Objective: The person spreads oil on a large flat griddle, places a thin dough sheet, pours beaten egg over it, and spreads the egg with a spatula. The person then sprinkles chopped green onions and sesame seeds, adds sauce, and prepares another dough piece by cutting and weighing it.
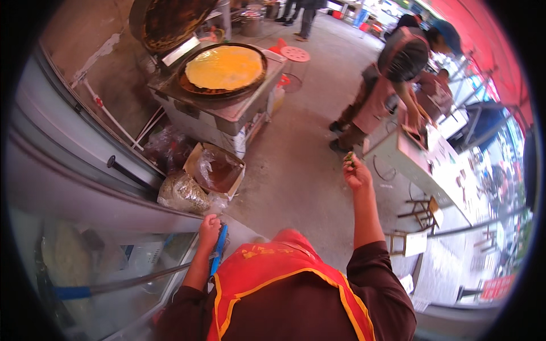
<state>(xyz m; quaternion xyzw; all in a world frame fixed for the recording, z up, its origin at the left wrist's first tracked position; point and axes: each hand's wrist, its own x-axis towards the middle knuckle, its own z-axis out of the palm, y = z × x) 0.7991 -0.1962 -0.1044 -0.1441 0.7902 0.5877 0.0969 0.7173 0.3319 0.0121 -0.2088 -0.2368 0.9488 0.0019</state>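
My right hand (357, 174) is held out in front at the right, its fingers closed around a small bunch of chopped greens (349, 160). My left hand (210, 230) is curled into a loose fist by the glass-sided cabinet, and nothing shows in it. Right beside that fist is the blue head of a broom or brush (219, 247). Its metal handle (145, 277) slants away to the left. Ahead, a large round flatbread (225, 68) with a yellow, glossy top lies on a round griddle (183, 85), whose lid (175, 21) is raised.
An open cardboard box (236, 183) lined with plastic and a filled clear bag (181, 192) stand on the floor beside the griddle's metal stand (204, 123). At right, a person in an apron (401, 64) bends over a white table (396, 157). Wooden stools (420, 213) stand near it.
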